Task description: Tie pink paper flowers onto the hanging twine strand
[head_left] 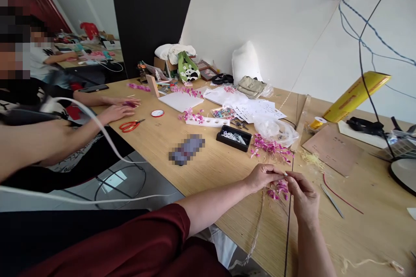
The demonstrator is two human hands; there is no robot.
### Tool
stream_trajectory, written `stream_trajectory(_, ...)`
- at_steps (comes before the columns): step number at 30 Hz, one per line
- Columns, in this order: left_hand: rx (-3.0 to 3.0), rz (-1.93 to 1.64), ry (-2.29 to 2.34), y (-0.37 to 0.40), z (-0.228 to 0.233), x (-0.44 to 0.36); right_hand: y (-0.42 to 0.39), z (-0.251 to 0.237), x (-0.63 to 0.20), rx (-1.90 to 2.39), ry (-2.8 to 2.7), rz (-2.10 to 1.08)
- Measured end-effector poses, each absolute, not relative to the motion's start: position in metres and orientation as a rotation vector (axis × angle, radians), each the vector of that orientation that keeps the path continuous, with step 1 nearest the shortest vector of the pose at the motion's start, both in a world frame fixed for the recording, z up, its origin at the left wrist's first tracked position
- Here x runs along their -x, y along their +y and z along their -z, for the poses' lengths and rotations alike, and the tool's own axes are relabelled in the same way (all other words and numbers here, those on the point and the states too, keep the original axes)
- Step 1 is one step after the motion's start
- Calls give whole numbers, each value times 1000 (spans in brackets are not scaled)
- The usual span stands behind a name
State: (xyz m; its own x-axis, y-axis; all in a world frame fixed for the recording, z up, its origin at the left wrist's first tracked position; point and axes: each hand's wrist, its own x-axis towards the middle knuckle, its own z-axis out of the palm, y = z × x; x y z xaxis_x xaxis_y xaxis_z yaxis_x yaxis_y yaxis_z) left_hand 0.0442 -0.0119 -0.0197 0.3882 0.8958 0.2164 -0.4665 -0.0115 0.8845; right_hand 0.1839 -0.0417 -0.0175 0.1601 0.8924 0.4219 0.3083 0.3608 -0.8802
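My left hand (264, 177) and my right hand (303, 194) meet above the table, both closed in a pinch. A small white piece (286, 174) shows between their fingertips; its kind is too small to make out. Just below my fingers lie pink-purple flowers on thin stems (277, 190), partly hidden by my hands. Behind them spreads a larger bunch of pink flowers (271, 147). A twisted cord (258, 229) hangs down over the table's front edge beside my left forearm.
Nearby are a black tray of small pieces (234, 137), a blurred-out phone-like object (186, 149) and tweezers (332, 201). Red-handled scissors (130, 126) lie by a co-worker's hands (118, 110). A yellow roll (357, 96) and a lamp base (403, 175) stand right.
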Motion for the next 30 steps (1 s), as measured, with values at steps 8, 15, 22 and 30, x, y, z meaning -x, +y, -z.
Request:
stream_trajectory(8, -754, -1106, 352, 4, 21, -32, -39, 22, -194, 1454, -1329, -339)
stream_trajectory(15, -672, -946, 205, 8, 25, -27, -32, 27, -204, 1565, -1285, -183)
stream_trajectory(22, -640, -960, 192, 7, 24, -26, -34, 26, -197, 1449, -1251, -325)
stream_trajectory(30, -610, -1022, 250, 6, 21, -27, -43, 21, -168, 1300, -1508, -776)
